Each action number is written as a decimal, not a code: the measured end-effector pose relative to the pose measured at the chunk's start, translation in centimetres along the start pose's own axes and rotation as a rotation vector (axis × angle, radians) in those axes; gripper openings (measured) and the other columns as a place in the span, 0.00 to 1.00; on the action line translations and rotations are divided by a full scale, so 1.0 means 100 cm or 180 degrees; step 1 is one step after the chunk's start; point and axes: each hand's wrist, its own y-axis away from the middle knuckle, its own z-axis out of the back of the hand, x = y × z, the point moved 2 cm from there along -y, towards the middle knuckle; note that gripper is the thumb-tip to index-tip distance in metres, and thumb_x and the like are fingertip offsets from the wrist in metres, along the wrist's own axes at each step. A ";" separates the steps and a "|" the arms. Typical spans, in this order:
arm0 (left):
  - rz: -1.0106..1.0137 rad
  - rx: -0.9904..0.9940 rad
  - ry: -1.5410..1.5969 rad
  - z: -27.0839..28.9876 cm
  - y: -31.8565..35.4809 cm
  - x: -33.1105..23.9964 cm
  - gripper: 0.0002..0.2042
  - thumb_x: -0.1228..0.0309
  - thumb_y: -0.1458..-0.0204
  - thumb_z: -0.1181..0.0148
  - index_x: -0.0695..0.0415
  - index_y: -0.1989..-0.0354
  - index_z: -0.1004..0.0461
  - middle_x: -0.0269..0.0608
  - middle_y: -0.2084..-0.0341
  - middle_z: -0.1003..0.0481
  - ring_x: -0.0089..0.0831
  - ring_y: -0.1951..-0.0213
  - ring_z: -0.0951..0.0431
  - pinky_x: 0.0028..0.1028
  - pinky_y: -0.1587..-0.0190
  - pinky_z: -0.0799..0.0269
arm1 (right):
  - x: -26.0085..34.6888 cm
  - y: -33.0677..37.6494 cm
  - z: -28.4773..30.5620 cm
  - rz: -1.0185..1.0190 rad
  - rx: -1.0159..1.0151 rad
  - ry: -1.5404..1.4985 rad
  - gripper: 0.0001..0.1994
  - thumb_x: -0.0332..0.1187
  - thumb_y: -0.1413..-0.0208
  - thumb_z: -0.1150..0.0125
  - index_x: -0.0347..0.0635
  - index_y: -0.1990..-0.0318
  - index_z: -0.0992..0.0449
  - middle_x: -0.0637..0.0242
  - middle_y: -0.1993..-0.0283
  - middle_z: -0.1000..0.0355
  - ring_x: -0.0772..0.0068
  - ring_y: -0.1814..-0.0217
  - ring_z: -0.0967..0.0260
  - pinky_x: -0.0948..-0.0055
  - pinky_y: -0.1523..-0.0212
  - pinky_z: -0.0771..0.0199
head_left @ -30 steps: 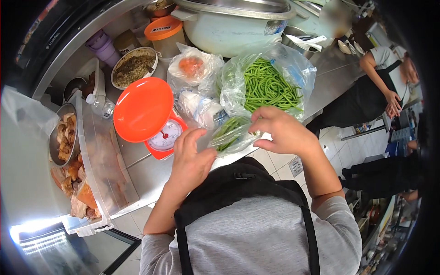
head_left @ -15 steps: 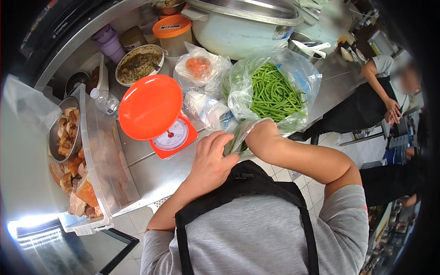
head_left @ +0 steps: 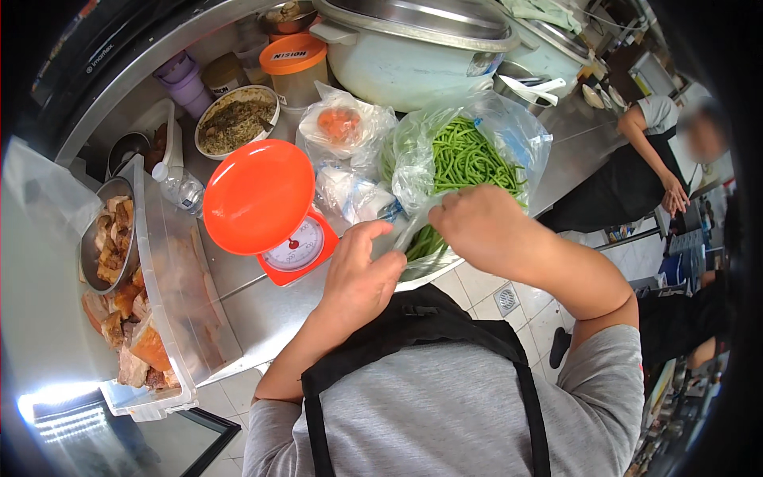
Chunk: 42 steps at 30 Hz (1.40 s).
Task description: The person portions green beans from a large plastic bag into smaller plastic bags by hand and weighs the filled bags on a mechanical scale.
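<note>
Head view: works with both bare hands at the near edge of a grey metal table [head_left: 266, 308]. Has the left hand [head_left: 358, 274] at the left side of a small clear plastic bag [head_left: 431, 265] with long green beans [head_left: 427, 242] inside, thumb and fingers spread well apart, gripping nothing visible. Cannot tell whether touching the plastic. Has the right hand [head_left: 481, 222] bent down over the same bag's upper side, fingers curled and drawn together. Cannot tell, with fingertips partly hidden, about any firm hold on plastic or beans. Shows the small bag between the two hands, just in front of a big clear plastic bag [head_left: 409, 163] heaped with more green beans.

Has, left of the left hand, a red-orange kitchen scale [head_left: 294, 246] with round pan and white dial. Includes, between scale and big bag, a whitish plastic-wrapped bundle [head_left: 354, 195] and a clear bag with something orange inside [head_left: 342, 127]. Shows farther left a clear plastic tub [head_left: 214, 318] of browned meat chunks, along with a round grey metal bowl [head_left: 89, 242] of more meat. Shows at right another person in grey shirt and black apron [head_left: 628, 187].
</note>
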 end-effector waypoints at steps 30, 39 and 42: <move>0.0244 -0.0148 0.0025 0.007 0.015 0.004 0.08 0.79 0.68 0.42 0.57 0.75 0.29 0.49 0.61 0.36 0.42 0.61 0.34 0.32 0.63 0.36 | 0.022 -0.035 -0.051 0.0181 -0.0056 -0.2708 0.07 0.33 0.62 0.49 0.42 0.74 0.30 0.56 0.76 0.32 0.54 0.73 0.34 0.60 0.72 0.35; 0.0248 -0.0064 0.0144 0.006 0.015 0.002 0.07 0.80 0.65 0.43 0.59 0.75 0.30 0.49 0.59 0.39 0.40 0.59 0.35 0.31 0.61 0.36 | 0.030 -0.037 -0.070 0.0303 0.0113 -0.0049 0.06 0.35 0.62 0.48 0.44 0.82 0.31 0.63 0.81 0.34 0.66 0.75 0.32 0.66 0.75 0.34; 0.0383 -0.0067 0.0236 0.010 0.020 0.009 0.06 0.82 0.63 0.45 0.60 0.75 0.31 0.49 0.59 0.39 0.39 0.59 0.34 0.30 0.60 0.37 | 0.016 -0.031 -0.049 0.0297 -0.0051 -0.0712 0.09 0.38 0.62 0.48 0.43 0.83 0.31 0.64 0.82 0.34 0.63 0.76 0.33 0.66 0.74 0.34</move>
